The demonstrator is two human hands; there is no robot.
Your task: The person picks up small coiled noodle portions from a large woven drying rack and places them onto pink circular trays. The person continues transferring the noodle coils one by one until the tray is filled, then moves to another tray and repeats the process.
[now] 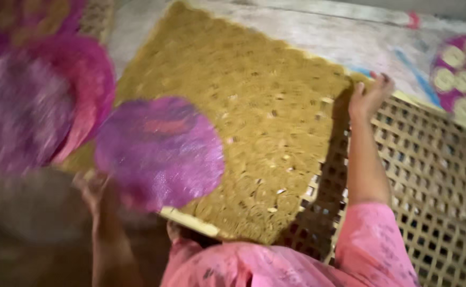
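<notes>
Both of our hands are up against a big woven bamboo lattice tray [430, 175], and we start at the left. Our left hand [93, 188] sits low near the tray's lower left corner, blurred by motion; its fingers seem curled around the edge of a round purple mesh disc [161, 151] — a flat, netted plate with a pinkish patch at its middle — but the blur keeps us from telling how firmly we grip it. That disc hangs over the lower left part of a wide golden-brown mat of thin noodle-like strands [243, 111], which lies spread across the tray's left half. Farther left, beyond the disc, we see more round pink and purple mesh discs [41, 101] overlapping one another, all smeared by movement.

Moving right, the mat ends in a ragged edge, and bare lattice shows past it. Our right hand [370, 94] reaches up to the mat's far right corner, fingers bent and resting on the edge there — whether it pinches the strands or only touches them we cannot tell. Its pink patterned sleeve [374, 244] runs down to the bottom of the view. At the far right, another purple mesh disc with pale round noodle coils [464, 74] lies on the pale painted surface [350, 37] behind the tray.
</notes>
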